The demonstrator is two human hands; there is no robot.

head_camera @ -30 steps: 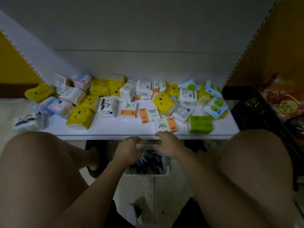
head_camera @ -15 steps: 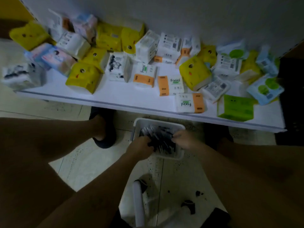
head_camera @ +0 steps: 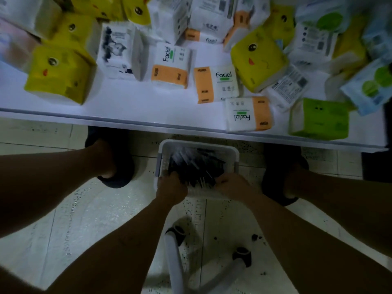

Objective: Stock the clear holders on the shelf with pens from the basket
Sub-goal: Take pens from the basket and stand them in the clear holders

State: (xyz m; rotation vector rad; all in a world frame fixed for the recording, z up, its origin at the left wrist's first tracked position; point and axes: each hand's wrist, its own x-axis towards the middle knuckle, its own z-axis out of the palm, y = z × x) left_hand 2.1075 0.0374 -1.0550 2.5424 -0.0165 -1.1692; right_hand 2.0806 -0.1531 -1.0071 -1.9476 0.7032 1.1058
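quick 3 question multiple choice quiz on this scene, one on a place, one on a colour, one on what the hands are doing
1. Where is the basket?
A. on a lap
B. on the floor, just below the shelf edge
C. among the tissue packs

2. What colour is the pack nearest the shelf's front edge on the far right?
A. green
B. red
C. black

3. What are the left hand and right hand doing?
A. both lifting a pack
B. both resting on knees
C. both reaching into the pens in the basket

Answers:
1 B, it sits on the tiles under the shelf's front edge.
2 A, it is bright green, beside an orange-and-white one.
3 C, both are at the basket's near rim, with fingers among the pens.
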